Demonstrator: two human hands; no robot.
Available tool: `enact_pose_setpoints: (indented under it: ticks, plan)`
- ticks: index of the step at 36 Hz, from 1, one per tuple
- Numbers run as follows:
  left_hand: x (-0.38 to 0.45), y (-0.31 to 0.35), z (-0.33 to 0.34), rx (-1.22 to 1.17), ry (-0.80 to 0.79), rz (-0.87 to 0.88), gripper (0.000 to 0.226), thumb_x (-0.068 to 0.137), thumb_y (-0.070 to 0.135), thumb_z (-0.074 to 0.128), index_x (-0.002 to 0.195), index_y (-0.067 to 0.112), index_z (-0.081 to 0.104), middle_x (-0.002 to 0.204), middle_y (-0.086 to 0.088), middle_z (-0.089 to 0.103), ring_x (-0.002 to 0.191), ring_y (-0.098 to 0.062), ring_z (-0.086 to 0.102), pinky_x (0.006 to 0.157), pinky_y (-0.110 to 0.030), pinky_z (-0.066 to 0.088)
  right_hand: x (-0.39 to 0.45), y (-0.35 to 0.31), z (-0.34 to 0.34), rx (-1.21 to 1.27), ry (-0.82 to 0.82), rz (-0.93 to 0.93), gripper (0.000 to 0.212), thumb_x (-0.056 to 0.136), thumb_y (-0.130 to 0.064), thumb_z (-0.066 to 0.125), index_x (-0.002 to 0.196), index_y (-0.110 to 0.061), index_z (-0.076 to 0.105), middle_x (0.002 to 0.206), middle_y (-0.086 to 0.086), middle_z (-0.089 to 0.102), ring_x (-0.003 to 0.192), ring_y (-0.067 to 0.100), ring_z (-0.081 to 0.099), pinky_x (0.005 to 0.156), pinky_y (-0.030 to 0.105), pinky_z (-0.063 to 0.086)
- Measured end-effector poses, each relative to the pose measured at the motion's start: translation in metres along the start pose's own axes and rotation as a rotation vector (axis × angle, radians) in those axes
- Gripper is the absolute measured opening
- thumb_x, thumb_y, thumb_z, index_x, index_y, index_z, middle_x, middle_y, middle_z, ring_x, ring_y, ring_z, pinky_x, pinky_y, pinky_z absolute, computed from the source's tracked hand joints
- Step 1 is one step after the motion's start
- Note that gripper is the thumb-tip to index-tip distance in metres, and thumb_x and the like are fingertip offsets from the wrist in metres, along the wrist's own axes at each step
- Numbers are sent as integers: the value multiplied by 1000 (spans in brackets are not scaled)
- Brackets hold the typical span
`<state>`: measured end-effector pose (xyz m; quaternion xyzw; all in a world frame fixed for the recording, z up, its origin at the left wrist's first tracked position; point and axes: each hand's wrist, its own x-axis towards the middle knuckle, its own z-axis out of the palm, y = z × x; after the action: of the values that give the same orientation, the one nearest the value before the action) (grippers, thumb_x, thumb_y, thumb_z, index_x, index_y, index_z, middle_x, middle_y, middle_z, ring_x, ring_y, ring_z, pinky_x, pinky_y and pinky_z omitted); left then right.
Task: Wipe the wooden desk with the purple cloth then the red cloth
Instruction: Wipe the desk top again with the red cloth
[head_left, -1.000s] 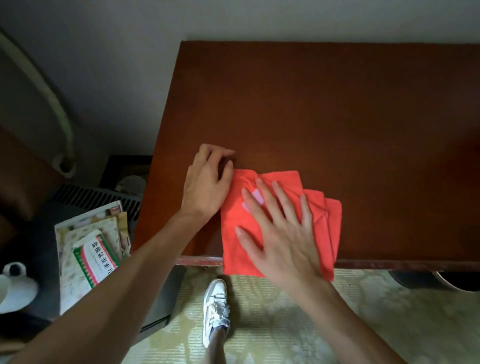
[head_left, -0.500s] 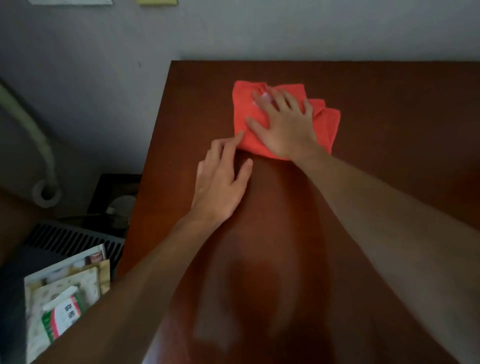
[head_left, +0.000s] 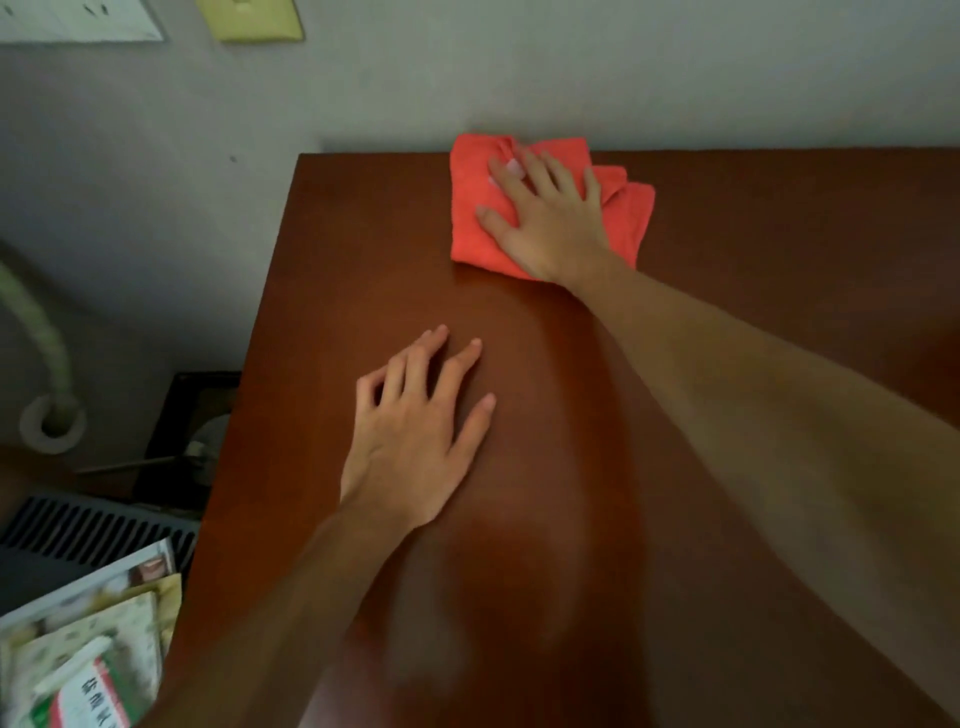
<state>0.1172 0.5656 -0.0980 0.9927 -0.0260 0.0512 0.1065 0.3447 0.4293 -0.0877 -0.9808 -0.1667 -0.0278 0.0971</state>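
The folded red cloth (head_left: 470, 218) lies on the dark wooden desk (head_left: 779, 249), right at its far edge by the wall. My right hand (head_left: 550, 218) lies flat on top of the cloth, fingers spread, pressing it onto the wood. My left hand (head_left: 415, 436) rests palm down on the bare desk nearer to me, fingers apart, holding nothing. It sits well apart from the cloth. No purple cloth is in view.
The grey wall (head_left: 519, 78) meets the desk's far edge. The desk's left edge drops to the floor, where a stack of booklets (head_left: 88, 654), a dark vent grille (head_left: 93, 530), a black box (head_left: 192, 436) and a pale hose (head_left: 47, 353) lie.
My right hand has pushed the red cloth from the desk's near edge to its far edge by the wall. My left hand stayed flat on the wood, now farther from the cloth.
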Motion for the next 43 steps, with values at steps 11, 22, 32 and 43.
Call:
enact_pose_setpoints:
  ticks: [11,22,32,43]
  plan:
    - [-4,9,-7,-96,4,-38,55,96,51,37,144,27,46,148,-6,40,135,-26,40,107,-44,27,-264,17,-25,32,22,-9,72,95,-66,26,160,-35,33,169,-3,27,155,24,26,124,58,12]
    - [-36,102,12,-106,18,-140,50,102,34,41,149,16,39,152,-11,36,142,-28,31,117,-46,18,-461,24,-42,-3,-48,-37,67,101,-68,30,161,-38,27,171,-7,18,159,17,12,124,57,15]
    - [-32,107,23,-7,6,-153,55,105,44,25,155,22,28,160,-13,26,152,-22,16,122,-45,8,-359,56,-35,-7,47,79,67,96,-69,27,158,-42,34,169,-6,28,155,19,23,123,55,16]
    - [-33,108,23,58,3,-133,62,102,54,20,154,22,32,159,-15,31,152,-24,21,122,-49,15,-104,107,-33,7,-15,112,68,100,-69,33,161,-41,23,171,-4,17,155,23,17,124,57,9]
